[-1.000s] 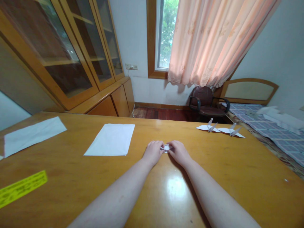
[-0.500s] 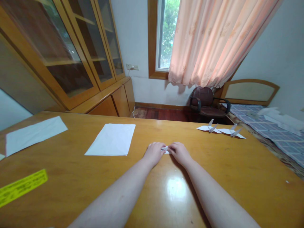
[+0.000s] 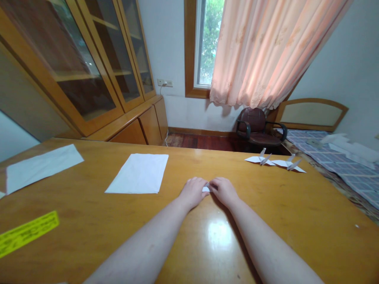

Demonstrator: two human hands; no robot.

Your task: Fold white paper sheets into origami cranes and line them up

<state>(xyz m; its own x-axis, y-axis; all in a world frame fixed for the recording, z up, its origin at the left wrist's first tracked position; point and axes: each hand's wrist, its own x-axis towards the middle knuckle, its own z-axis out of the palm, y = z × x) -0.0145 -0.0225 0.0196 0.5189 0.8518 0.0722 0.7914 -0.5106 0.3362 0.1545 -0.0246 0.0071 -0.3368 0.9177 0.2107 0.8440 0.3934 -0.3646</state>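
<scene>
Two hands in view, left hand (image 3: 194, 192) and right hand (image 3: 224, 191), thumbs and fingers pinched in close on one small folded paper (image 3: 206, 189). Paper sat between them at mid desk (image 3: 266, 209), mostly covered by fingers; fold shape unclear. Container: one cabinet (image 3: 85, 75) at far left, three glass doors showing, shelves behind; contents too dim and reflective to tell. Two paper cranes, left crane (image 3: 252, 159) and right crane (image 3: 282, 162), lay side by side near the far right edge, wings spread. One white paper pile (image 3: 137, 173) lay left of the hands, sheet count unclear. One long white paper (image 3: 44, 167) was further left, one yellow label (image 3: 29, 233) nearer the camera. One chair (image 3: 254, 122) stood beyond the desk.
</scene>
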